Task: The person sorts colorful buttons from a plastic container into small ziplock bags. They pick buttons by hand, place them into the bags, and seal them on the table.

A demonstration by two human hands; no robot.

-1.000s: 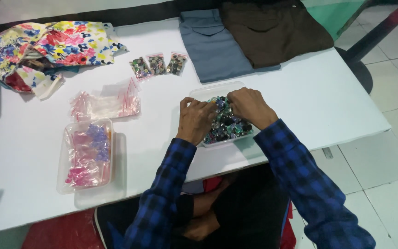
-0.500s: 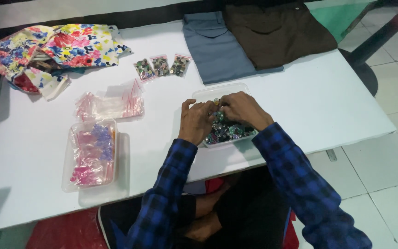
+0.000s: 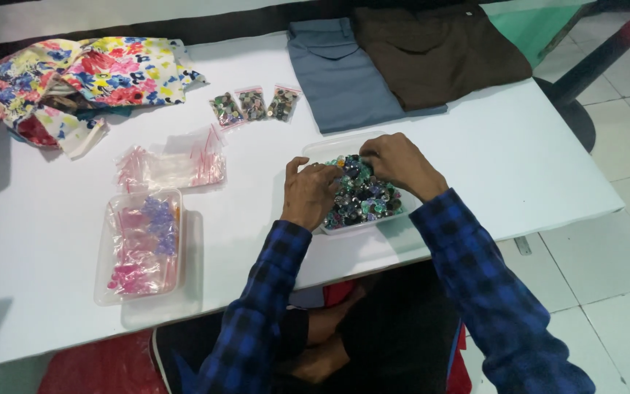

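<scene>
A clear plastic tray (image 3: 313,149) near the table's front edge is full of small dark, green and silvery buttons (image 3: 362,201). My left hand (image 3: 308,193) rests on the tray's left side, fingers curled over the buttons. My right hand (image 3: 401,164) reaches into the tray's far part, fingertips pinched among the buttons. Whether either hand holds a button is hidden by the fingers. Both arms wear blue checked sleeves.
Three small filled zip bags (image 3: 254,104) lie beyond the tray. A pile of empty zip bags (image 3: 171,168) and a tray of pink and purple bits (image 3: 140,244) sit left. Floral cloth (image 3: 82,76) lies at far left, with grey (image 3: 337,73) and brown (image 3: 435,55) folded garments at the back.
My right hand has slid from the tray's right side toward its far edge. The left hand has stayed on the tray's left side.
</scene>
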